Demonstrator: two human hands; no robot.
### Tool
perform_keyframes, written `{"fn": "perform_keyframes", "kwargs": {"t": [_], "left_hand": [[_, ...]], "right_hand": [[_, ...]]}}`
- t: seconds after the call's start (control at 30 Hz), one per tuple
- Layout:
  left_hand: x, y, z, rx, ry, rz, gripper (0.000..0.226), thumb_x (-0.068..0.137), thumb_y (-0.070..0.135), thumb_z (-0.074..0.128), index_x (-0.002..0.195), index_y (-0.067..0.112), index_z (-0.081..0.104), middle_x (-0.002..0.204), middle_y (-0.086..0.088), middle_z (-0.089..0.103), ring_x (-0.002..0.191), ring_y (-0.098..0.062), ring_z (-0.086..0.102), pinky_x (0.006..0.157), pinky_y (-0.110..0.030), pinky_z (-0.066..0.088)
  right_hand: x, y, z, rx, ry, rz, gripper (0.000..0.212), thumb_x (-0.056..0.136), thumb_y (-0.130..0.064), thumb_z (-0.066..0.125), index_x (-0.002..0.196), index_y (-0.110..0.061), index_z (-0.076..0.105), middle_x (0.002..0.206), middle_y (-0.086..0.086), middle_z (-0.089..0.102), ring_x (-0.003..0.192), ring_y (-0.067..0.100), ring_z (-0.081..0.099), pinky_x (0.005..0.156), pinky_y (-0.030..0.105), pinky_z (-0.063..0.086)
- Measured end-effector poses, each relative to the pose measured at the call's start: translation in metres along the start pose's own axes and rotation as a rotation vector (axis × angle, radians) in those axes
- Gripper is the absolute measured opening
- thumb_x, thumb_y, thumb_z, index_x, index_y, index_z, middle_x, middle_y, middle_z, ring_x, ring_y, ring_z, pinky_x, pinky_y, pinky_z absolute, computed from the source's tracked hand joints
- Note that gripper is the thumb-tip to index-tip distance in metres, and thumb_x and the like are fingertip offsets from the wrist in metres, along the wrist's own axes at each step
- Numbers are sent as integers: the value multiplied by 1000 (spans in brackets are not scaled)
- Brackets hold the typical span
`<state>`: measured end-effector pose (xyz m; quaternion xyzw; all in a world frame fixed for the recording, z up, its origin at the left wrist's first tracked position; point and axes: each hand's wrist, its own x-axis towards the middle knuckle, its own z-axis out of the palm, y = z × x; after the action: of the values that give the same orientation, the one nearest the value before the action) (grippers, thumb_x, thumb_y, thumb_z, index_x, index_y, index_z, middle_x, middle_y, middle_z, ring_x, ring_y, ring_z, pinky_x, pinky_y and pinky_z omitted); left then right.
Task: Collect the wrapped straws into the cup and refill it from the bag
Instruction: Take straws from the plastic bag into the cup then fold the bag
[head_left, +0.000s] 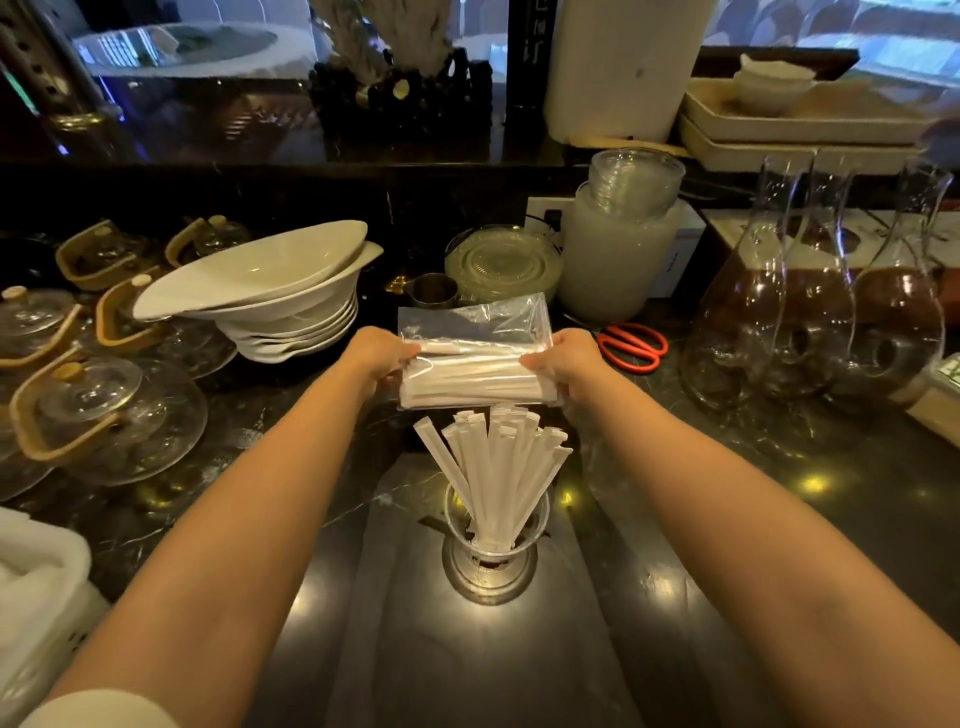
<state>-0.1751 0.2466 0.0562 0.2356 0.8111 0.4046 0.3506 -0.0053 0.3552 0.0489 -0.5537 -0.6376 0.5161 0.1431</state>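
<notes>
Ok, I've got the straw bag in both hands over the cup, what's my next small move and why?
Probably free one hand and pull a bunch of straws out. The left hand and right hand grip the ends of the clear bag, which still holds wrapped straws, and the cup below looks to have some room.

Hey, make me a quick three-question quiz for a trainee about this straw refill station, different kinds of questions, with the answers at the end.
1. True or false: the left hand and right hand both grip the clear bag of wrapped straws.
2. What stands in the glass cup? A) spoons B) wrapped straws C) nothing
3. Fill in: the red-handled scissors lie to the ____ of the bag.

Key: 1 true. 2 B. 3 right.
</notes>
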Motion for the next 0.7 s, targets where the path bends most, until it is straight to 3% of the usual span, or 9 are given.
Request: {"fn": "perform_keyframes", "kwargs": {"t": [0.1, 0.3, 0.37, 0.47, 0.7], "left_hand": [[-14, 17, -10, 2, 30, 117, 24, 92, 16, 50, 69, 11, 49, 71, -7, 51, 58, -14, 41, 53, -23, 34], [-47, 29, -33, -162, 68, 179, 22, 92, 14, 49, 71, 15, 47, 73, -3, 49, 68, -15, 46, 61, -26, 41], [-62, 27, -41, -188, 83, 205, 20, 92, 14, 49, 72, 16, 48, 78, -4, 51, 77, -18, 50, 74, -32, 48], [-83, 19, -49, -202, 106, 224, 19, 92, 14, 50, 72, 17, 49, 81, -3, 52, 92, -24, 51, 91, -42, 48], [-124, -25, -50, -259, 119, 198, 22, 93, 14, 47, 72, 18, 51, 74, -2, 52, 69, -15, 50, 60, -25, 44]], "right_hand": [[-15, -17, -7, 16, 18, -85, 24, 80, -9, 68, 67, -12, 49, 73, 4, 53, 60, 13, 49, 48, 23, 42], [-57, -42, -16, 118, 48, -234, 34, 80, -7, 68, 64, -15, 39, 66, -1, 39, 59, 11, 37, 49, 21, 32], [-74, -45, -18, 150, 30, -285, 17, 80, -8, 67, 80, -10, 50, 71, 1, 44, 64, 13, 42, 51, 21, 36], [-99, -45, -18, 184, -11, -325, 36, 82, -8, 66, 114, 1, 55, 84, 4, 54, 75, 14, 51, 58, 22, 42], [-152, -26, -16, 161, -133, -368, 36, 84, -5, 63, 117, 6, 55, 78, 2, 55, 67, 12, 54, 56, 21, 46]]}}
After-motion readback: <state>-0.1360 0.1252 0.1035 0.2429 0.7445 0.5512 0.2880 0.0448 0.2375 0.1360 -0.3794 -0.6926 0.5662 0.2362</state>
